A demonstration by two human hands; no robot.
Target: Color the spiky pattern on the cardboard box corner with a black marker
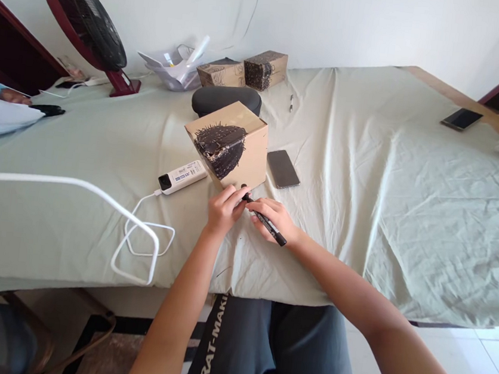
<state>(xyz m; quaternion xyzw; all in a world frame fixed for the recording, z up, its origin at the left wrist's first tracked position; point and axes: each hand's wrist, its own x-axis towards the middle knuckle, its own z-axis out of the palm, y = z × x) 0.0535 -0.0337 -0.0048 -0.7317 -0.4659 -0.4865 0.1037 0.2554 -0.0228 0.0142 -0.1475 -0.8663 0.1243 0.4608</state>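
Near the table's front edge, my right hand (274, 218) is closed around a black marker (270, 224), which slants with its rear end toward me. My left hand (224, 209) is closed at the marker's far end, pinching a dark piece that looks like the marker's cap (244, 187). Whether cap and marker are joined is hard to make out. Right behind both hands stands a cardboard box (253, 157), with a spiky black scribbled patch (224, 147) across its edge and faces.
A phone (283, 169) lies right of the box, a white power bank (182, 177) with a cable left. Behind are a black case (227, 99), two patterned boxes (265, 70), a plastic basket (176, 73) and a fan (88, 24). Other people's hands (14, 96) show at both sides.
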